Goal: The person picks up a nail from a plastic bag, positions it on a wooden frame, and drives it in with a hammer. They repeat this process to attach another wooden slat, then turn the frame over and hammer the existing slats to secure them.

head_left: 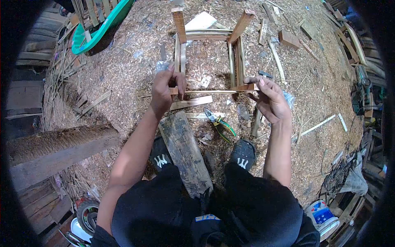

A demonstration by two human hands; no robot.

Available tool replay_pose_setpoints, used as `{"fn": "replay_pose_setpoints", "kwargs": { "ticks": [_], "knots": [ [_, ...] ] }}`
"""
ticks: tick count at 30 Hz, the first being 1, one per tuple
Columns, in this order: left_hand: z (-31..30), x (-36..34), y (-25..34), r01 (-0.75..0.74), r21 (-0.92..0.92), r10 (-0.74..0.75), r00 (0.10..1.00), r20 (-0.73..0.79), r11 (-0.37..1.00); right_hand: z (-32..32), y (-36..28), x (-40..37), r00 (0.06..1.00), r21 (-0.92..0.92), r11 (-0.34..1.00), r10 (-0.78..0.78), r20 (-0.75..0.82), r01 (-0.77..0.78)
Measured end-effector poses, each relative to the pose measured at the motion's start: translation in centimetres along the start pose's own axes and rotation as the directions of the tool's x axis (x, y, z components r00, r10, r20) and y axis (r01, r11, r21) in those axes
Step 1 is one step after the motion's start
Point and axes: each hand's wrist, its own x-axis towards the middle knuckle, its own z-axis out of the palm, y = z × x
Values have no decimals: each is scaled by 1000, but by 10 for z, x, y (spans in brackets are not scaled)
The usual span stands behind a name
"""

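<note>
A wooden frame (207,36), like a stool or chair frame, rests on the shavings ahead of me. Its two far posts, the left post (179,28) and the right post (242,27), point up. My left hand (163,86) is closed around the near left corner, fingers curled over the wood. At the near right corner, my right hand (272,99) pinches the end of a post between thumb and fingers. Pliers (222,124) with green and yellow handles lie on the ground between my hands and feet. A dark metal head (265,74), perhaps a hammer's, shows just behind my right hand.
A weathered plank (185,152) lies between my shoes. A short wood strip (191,102) is beside the frame. To the left are a thick beam (61,148) and a green plastic tub (103,29). A wood block (289,39) and a white bucket (323,220) are on the right.
</note>
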Motion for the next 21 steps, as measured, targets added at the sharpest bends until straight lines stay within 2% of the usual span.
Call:
{"fn": "replay_pose_setpoints", "kwargs": {
  "ticks": [2,6,9,11,13,16,18,21],
  "knots": [
    [0,0,1,0,13,1,1000,-4,1000,6,-2,-1,997,74,997,-4,-80,10],
    [-2,0,0,-9,9,9,1000,30,1000,0,4,2,996,41,999,-12,-87,16],
    [-3,0,-1,-11,-9,11,999,43,1000,4,12,1,990,109,990,-74,-120,87],
    [-2,0,-1,-18,-17,19,999,50,1000,-2,28,2,978,156,970,-168,-127,187],
    [0,-1,1,11,1,-11,1000,13,1000,-1,31,-2,974,139,971,-174,-143,194],
    [-2,-1,-3,39,-57,-39,999,13,998,-3,31,-4,973,57,976,-204,-105,210],
    [-3,-1,-2,35,-51,-34,999,13,998,-6,30,-2,972,4,972,-236,8,236],
    [-1,-1,0,31,-52,-31,1000,2,998,-3,28,-4,972,-10,972,-234,-2,234]
  ]
}}
